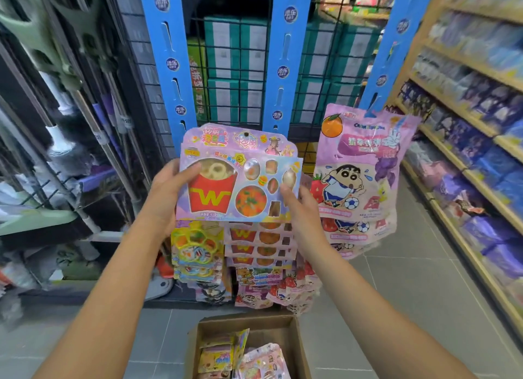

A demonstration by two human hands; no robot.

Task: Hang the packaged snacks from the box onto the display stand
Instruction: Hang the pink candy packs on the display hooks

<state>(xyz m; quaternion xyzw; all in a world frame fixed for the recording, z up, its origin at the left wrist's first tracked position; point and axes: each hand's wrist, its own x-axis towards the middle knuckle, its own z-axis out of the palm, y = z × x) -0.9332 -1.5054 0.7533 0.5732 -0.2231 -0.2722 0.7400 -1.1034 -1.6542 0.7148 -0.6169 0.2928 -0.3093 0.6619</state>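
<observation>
As you face the display stand [283,67], your left hand [167,193] and right hand [301,206] pinch the snack card [226,152] — one per side edge

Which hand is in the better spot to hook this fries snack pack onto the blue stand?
Probably the right hand. It pinches the snack pack on the edge nearest the middle blue strip, where matching packs hang. The left hand grips the far edge.
</observation>
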